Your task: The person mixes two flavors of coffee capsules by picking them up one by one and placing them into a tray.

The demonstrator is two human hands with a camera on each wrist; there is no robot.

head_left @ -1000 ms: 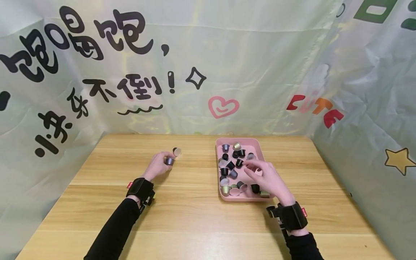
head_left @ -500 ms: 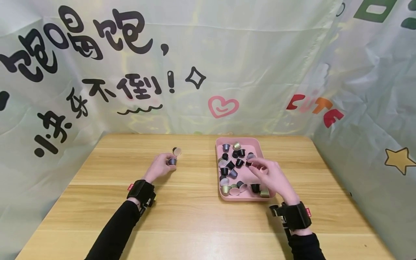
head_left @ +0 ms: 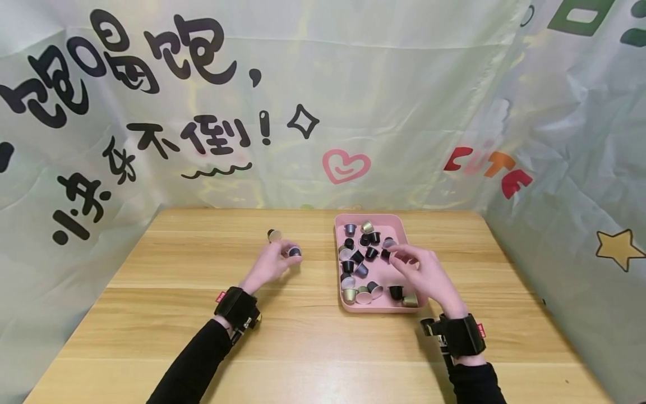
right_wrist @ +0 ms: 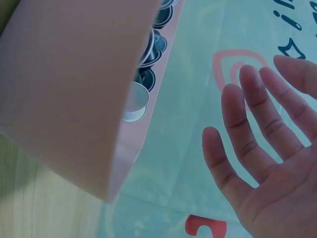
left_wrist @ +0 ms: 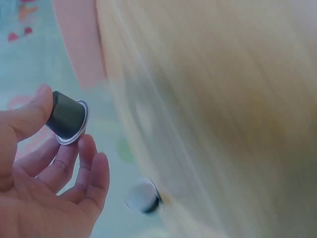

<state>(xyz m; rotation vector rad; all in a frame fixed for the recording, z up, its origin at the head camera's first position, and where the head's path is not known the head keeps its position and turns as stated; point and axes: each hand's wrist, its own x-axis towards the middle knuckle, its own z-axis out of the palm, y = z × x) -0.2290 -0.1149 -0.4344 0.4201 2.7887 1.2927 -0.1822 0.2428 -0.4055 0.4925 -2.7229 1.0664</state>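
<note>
In the head view my left hand is over the wooden table, left of the pink tray. Its thumb and fingertips pinch a dark coffee capsule; the silvery rim of this capsule shows in the left wrist view. Behind that hand another capsule lies on its side, dark with a pale lid. Over the tray's right side hovers my right hand, fingers slightly bent. No object shows in the right hand in the right wrist view.
Inside the tray lie several capsules, among them a black capsule, a blue-purple capsule and a gold capsule. The tray stands right of the table's middle. A printed fabric backdrop rises behind and beside the table.
My left hand has moved right toward the tray, carrying the pinched capsule away from the one lying on the table. The right hand has shifted slightly right over the tray.
</note>
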